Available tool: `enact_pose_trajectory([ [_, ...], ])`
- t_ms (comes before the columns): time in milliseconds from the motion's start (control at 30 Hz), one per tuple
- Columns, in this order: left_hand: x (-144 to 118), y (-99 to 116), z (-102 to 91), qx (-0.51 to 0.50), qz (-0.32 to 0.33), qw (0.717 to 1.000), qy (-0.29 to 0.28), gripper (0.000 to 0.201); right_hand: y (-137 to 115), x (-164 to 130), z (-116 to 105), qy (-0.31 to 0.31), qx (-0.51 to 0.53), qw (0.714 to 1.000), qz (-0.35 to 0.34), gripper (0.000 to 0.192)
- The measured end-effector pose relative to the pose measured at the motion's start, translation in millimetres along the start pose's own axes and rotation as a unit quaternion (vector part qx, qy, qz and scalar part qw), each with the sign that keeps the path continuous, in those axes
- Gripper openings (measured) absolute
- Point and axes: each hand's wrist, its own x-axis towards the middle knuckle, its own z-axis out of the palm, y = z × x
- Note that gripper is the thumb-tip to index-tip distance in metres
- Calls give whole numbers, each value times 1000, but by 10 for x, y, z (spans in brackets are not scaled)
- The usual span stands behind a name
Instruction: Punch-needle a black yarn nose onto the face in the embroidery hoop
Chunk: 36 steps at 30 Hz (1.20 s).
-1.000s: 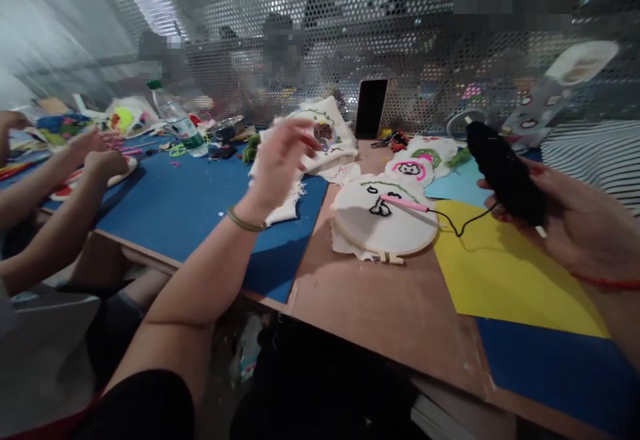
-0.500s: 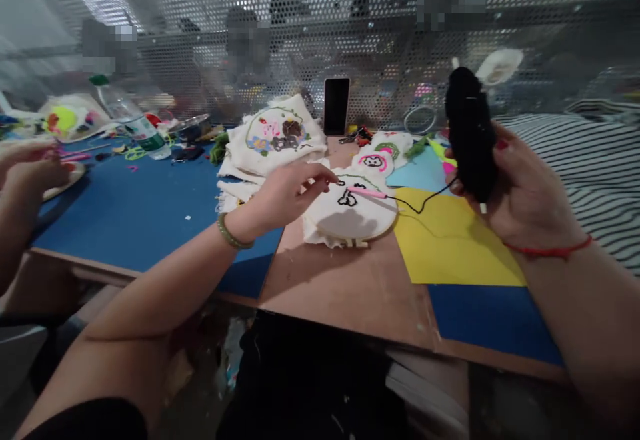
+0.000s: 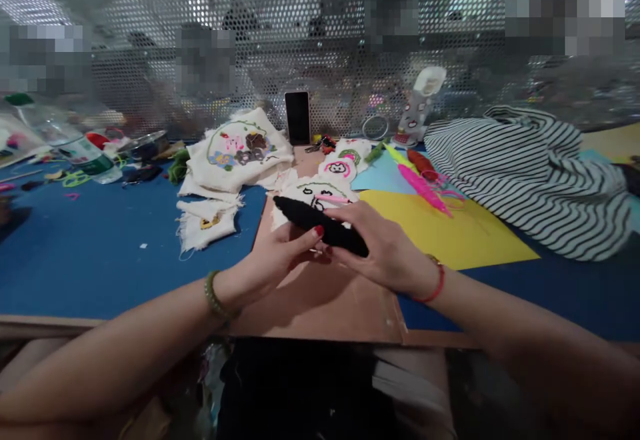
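Near the middle of the frame both hands meet on a long black spindle-shaped bundle of yarn, which lies slanted from upper left to lower right. The left hand closes on it from below and from the left, its red-nailed thumb pressed on the top of the bundle. The right hand wraps its lower right end, fingers curled over it. The bundle hangs just above a white fabric in a round wooden embroidery hoop with a black stitched figure, partly hidden behind it.

The hands hover over the bare brown strip of the tabletop. A blue sheet covers the left of it, and a yellow sheet lies to the right. A stack of embroidered white cloths sits at upper left of centre, a black upright phone leans at a perforated metal screen across the top, and a striped black-and-white garment fills the right.

Both forearms reach in from the lower corners, a green bead bracelet on the left wrist, a red cord on the right.
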Motion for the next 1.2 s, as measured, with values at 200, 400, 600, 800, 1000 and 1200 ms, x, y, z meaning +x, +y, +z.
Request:
enact_pose_trajectory([
  [200,-62,-86,-102,-39,-15,999,27,35,216,57,-60,-22,57,998,8,36],
  [400,-278,-61,-336,-34,-54,994,85,35,749,187,-340,72,6,974,212,21],
  [600,-336,40,-634,11,-55,990,126,25,1152,444,-216,-105,-5,923,371,18],
  [800,-198,71,-797,42,-69,984,160,14,1211,505,-98,-114,-7,908,403,24],
  [1000,-110,68,-762,21,-81,986,141,13,1219,388,-62,-90,21,907,412,47],
  [1200,-167,69,-726,33,-69,987,144,20,1209,342,-118,-90,128,897,413,42],
])
